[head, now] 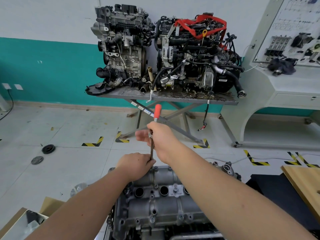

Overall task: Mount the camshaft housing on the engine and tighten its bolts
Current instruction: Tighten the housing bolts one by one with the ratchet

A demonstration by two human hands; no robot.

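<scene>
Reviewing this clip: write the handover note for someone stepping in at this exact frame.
Left hand grips the lower end of the extension bar at the far edge of the camshaft housing. Right hand holds the red-handled ratchet at its head.
Done: housing sits on the engine; several bolts are in their holes.
Left: tighten this far bolt, then the others; their tightness cannot be judged.

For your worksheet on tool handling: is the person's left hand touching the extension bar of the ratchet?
Touching. The head view shows the left hand with fingers wrapped round the lower end of the extension bar, just above the camshaft housing.
</scene>
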